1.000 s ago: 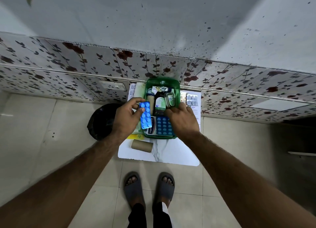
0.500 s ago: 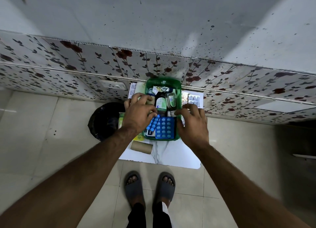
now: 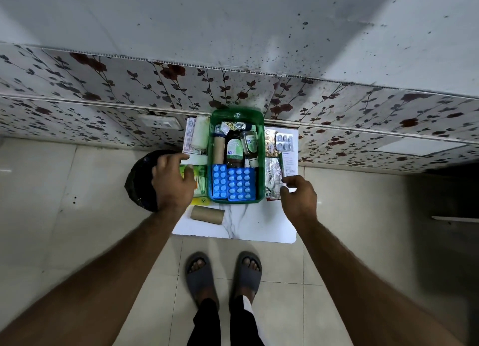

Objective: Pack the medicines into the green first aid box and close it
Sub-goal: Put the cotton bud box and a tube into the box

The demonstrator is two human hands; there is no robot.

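The green first aid box stands open on a small white marble-look table. Inside lie two blue blister packs, side by side at the near end, with a brown bottle and smaller bottles behind them. My left hand hovers over green and white medicine packets left of the box, fingers apart, holding nothing. My right hand is to the right of the box, fingertips at the near end of a white medicine carton and a foil strip. A grey blister pack lies further back on the right.
A cardboard tube lies near the table's front left. A black bin stands on the floor to the left. The floral-panelled wall with a socket is right behind the table. My sandalled feet stand on floor tiles.
My left hand put the second blue blister pack into the box and moved out to the left. My right hand moved from the box's edge to the items on the right.
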